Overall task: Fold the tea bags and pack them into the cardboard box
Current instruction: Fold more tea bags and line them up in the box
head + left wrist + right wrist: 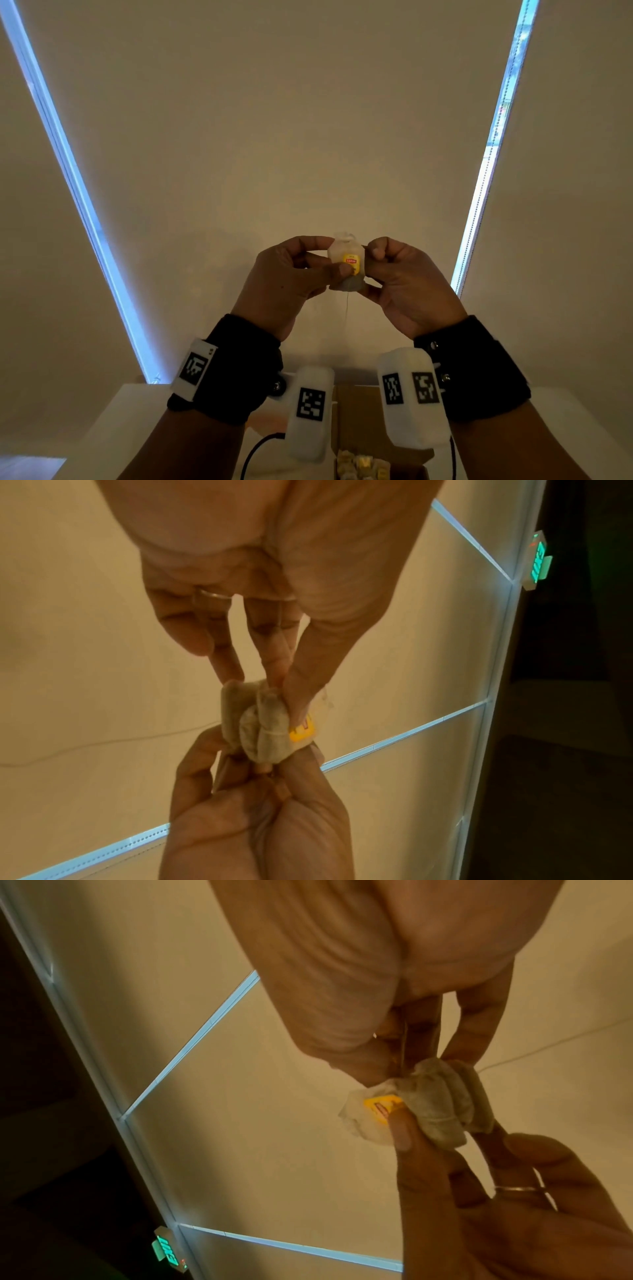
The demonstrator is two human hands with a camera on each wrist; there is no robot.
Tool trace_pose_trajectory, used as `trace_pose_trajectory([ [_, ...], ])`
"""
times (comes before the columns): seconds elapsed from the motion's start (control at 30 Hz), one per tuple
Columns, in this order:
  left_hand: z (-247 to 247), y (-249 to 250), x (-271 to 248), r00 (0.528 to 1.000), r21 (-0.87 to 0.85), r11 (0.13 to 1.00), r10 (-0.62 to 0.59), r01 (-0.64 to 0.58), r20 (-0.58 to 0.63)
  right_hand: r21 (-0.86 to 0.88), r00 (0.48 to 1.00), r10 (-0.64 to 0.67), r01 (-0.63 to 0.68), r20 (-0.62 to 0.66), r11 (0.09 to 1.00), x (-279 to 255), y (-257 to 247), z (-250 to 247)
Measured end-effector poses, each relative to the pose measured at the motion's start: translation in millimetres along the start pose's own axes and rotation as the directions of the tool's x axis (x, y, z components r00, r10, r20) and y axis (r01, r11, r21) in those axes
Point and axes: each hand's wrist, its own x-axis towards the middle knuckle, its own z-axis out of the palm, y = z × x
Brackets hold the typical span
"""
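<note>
A folded tea bag (346,260) with a yellow tag (351,262) is held up in front of the blind, well above the table. My left hand (330,258) pinches its left side, with the thumb pressed on the tag. My right hand (371,270) pinches its right side. A thin string (347,308) hangs down from the bag. In the left wrist view the bunched tea bag (260,729) sits between both hands' fingertips. The right wrist view shows the tea bag (441,1107) and its tag (380,1104). The cardboard box (363,404) lies open below my wrists, with several tea bags (363,466) inside.
The box stands on a white table (113,428), and a black cable (257,448) runs beside it. A pale roller blind (291,137) fills the background. A green exit sign (537,561) glows at the edge of the wrist views.
</note>
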Motion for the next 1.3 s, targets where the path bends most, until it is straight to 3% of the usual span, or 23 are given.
trace_pose_trajectory([
  [0.23,-2.2,-5.5,3.1,0.989,0.149,0.983,0.119,-0.105,-0.09,-0.004,0.999,-0.038,0.038,-0.035,0.999,-0.4,3.0,-0.9],
  [0.33,-4.5,-7.7,5.3,0.983,0.158,0.979,0.146,-0.127,-0.113,-0.015,0.998,-0.069,0.069,0.01,0.997,-7.5,1.3,-3.3],
  [0.47,-6.6,-10.2,6.0,0.976,0.184,0.969,0.189,-0.166,-0.111,-0.218,0.993,-0.078,0.095,0.087,0.971,-20.7,1.9,-1.6],
  [0.77,6.2,-29.6,3.4,0.983,0.22,0.958,0.179,-0.186,0.049,-0.459,0.986,-0.146,0.164,0.074,0.873,-28.5,17.4,-21.7],
  [0.9,12.1,-51.7,6.8,0.972,0.403,0.887,0.178,-0.227,0.156,-0.501,0.981,-0.19,0.188,0.048,0.845,-30.4,31.7,-37.4],
  [1.03,23.5,-71.1,4.3,0.954,0.351,0.911,0.122,-0.216,0.272,-0.491,0.984,-0.177,0.168,0.028,0.855,-39.3,43.0,-53.9],
  [1.2,34.3,-111.1,0.4,0.951,0.393,0.896,0.089,-0.205,0.295,-0.526,0.987,-0.157,0.119,-0.028,0.842,-51.3,74.3,-80.6],
  [1.3,40.3,-149.8,-12.3,0.961,0.387,0.912,0.026,-0.136,0.277,-0.53,0.991,-0.11,0.054,-0.074,0.846,-65.8,111.9,-101.9],
])
